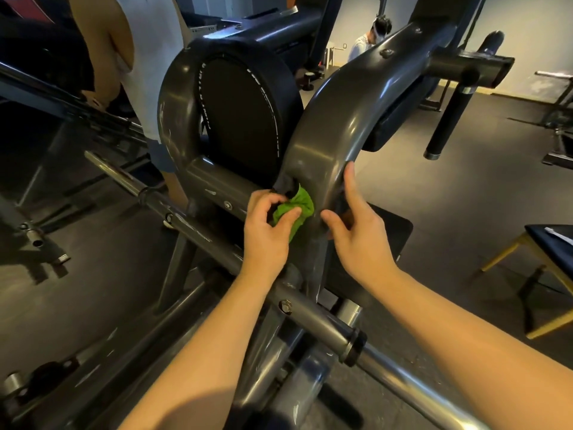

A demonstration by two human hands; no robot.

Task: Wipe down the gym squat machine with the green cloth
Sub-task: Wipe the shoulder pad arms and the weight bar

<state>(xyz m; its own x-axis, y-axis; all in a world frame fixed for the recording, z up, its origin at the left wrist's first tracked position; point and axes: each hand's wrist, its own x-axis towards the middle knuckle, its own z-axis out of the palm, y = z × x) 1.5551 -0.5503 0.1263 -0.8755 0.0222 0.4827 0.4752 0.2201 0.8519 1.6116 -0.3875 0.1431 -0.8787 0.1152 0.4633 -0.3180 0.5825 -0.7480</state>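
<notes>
The squat machine's curved grey steel arm (335, 125) arches up through the middle of the view, beside a round black shoulder pad (238, 116). My left hand (268, 231) grips the bunched green cloth (296, 209) and presses it into the crook where the arm meets the crossbar (214, 181). My right hand (356, 228) holds the arm's lower edge, thumb on the front face and fingers wrapped round its right side. Part of the cloth is hidden under my left fingers.
A long chrome and grey bar (310, 308) runs diagonally under my forearms. A person in a white top (145, 57) stands at the back left, and another person (372, 35) crouches far behind. A yellow-legged bench (545, 252) stands at the right on the rubber floor.
</notes>
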